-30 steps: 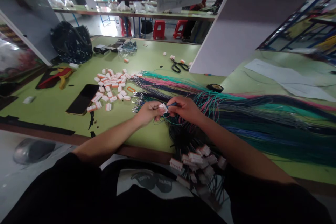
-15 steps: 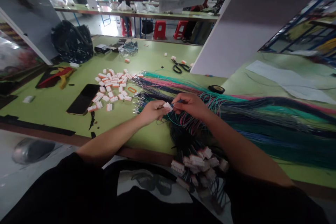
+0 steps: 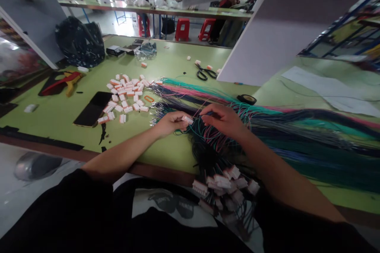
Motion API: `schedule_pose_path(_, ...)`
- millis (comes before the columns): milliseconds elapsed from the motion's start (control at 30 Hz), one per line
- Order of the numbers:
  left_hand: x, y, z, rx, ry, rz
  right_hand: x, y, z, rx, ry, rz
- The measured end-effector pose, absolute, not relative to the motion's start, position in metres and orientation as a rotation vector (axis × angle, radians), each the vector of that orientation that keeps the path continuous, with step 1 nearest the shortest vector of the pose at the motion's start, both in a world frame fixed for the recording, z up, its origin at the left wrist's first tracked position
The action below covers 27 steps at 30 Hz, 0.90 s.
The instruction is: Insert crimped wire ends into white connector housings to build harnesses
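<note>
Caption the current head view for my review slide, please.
Left hand pinches a white connector near the right hand, with loose connectors and colored wires on a green table.

Light is dim, brightest at the back where the floor glares (almost pure white), while the black shirt sinks into shadow and the wires blur.
</note>
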State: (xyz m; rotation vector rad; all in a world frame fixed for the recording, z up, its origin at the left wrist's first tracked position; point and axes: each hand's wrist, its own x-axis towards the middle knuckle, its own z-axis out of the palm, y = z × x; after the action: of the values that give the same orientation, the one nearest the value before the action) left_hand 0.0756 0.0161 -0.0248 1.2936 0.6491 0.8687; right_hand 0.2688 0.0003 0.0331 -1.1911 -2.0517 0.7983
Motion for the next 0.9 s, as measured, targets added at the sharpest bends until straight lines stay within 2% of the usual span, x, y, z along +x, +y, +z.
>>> schedule_pose_path(133,0.0741,0.0154,-0.0267,1.263,0.617,0.863,0.2625,-0.0025,0.0300,-1.125,-2.204,0.464)
schedule_pose_path(233,0.0737,0.0150,-0.0267,1.262,0.613,0.863,0.2619,-0.0017,0.0292,-1.099,-2.271,0.365)
schedule_pose_path(900,0.0726,0.0151,-0.0273,1.332,0.652,0.838,0.2592,-0.0068,0.0297,-1.185,-2.283,0.286)
